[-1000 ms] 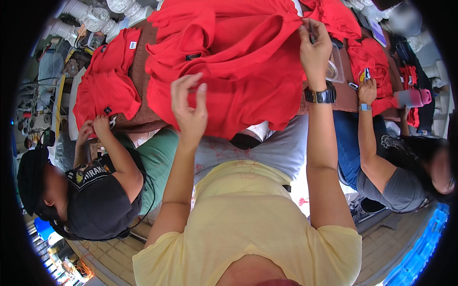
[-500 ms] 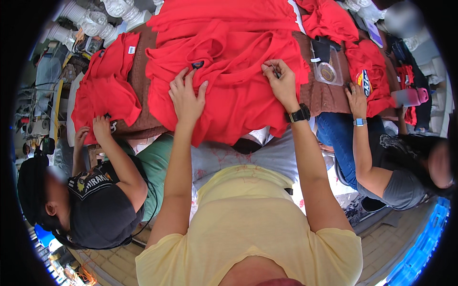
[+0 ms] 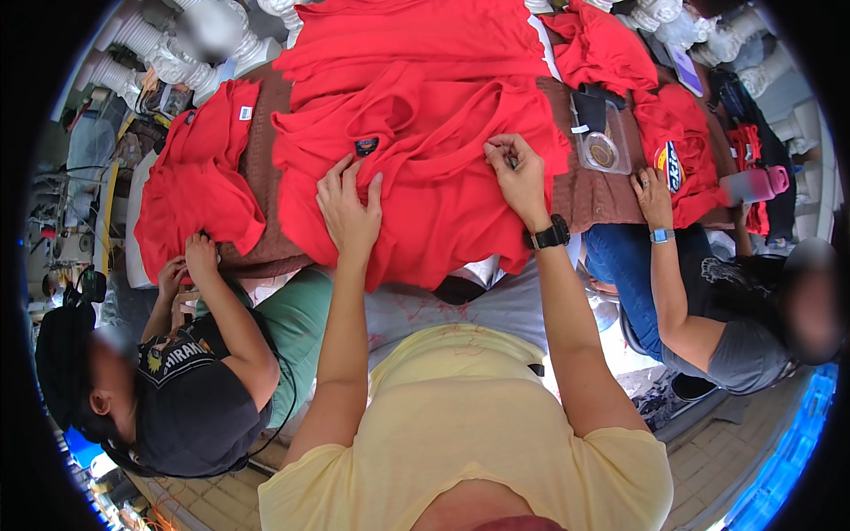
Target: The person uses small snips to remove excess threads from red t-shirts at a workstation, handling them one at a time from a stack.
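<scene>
The red shirt (image 3: 416, 168) lies spread over the middle of the tabletop (image 3: 584, 199), and its lower part hangs over the near edge toward the person. The left hand (image 3: 350, 208) rests flat on the cloth, fingers released and spread, just below a small dark label (image 3: 366, 145) at the collar. The right hand (image 3: 518, 173) is more to the right side of the shirt; its fingers are clenched into a pinch on a fold of the red fabric.

Several things can go wrong from this position. Much of the shirt hangs past the near edge, so if the flat hand lifts, the weight of the cloth may pull the whole garment off the tabletop. The pinch holds only a small fold, and it can slip out, or take a second layer together with the first, because the fabric is bunched and the layers are difficult to tell apart. A strong pull to the right may also drag the cloth against the round clear case (image 3: 604, 152) and the dark pouch (image 3: 591, 111), which lie just beside the shirt near the right edge, and push them along.

Two co-workers sit close. One person's hand (image 3: 653, 196) lies on another red garment (image 3: 677, 133) at the right edge, and another person's hands (image 3: 188, 265) hold a red shirt (image 3: 199, 186) at the left edge. The same colour everywhere makes it easy to catch the wrong piece.
</scene>
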